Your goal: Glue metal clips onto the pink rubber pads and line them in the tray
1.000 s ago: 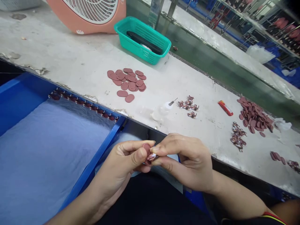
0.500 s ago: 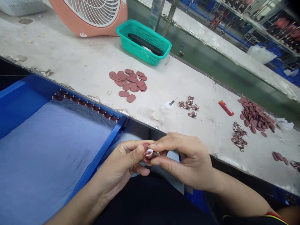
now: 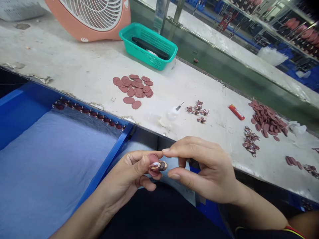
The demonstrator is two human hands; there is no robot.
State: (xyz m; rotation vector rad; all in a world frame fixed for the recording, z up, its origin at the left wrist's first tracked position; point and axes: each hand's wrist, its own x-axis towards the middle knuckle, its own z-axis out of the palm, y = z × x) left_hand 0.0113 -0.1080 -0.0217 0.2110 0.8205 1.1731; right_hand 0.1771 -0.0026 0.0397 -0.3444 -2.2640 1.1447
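Between the thumb and fingers of my left hand (image 3: pixel 132 172) is a small painted figurine (image 3: pixel 159 165) in brown, tan and white, set against a reddish-brown oval disc (image 3: pixel 153 158). My right hand (image 3: pixel 199 166) is just to the right of the figurine, thumb and forefinger apart, with nothing seen between them. The right forefinger's tip is close to the left fingertips; whether they touch I cannot tell. Beyond the hands, a white squeeze bottle with a needle tip (image 3: pixel 170 115) lies on the worktable (image 3: pixel 99 66). Left of it are loose oval discs (image 3: pixel 134 87), and right of it several small figurines (image 3: pixel 198 110).
A teal basket (image 3: pixel 149 49) holding a dark object stands by an orange fan (image 3: pixel 99 20). A red lighter (image 3: pixel 236 112), a disc heap (image 3: pixel 267 119) and more figurines (image 3: pixel 250 141) lie rightward. A blue bin (image 3: pixel 117 146) at left has a row of finished-looking pieces (image 3: pixel 87 111) along its edge.
My right thumb and forefinger have come off the figurine and spread apart, moving slightly right. My left hand still holds the figurine and disc. The view has shifted a little.
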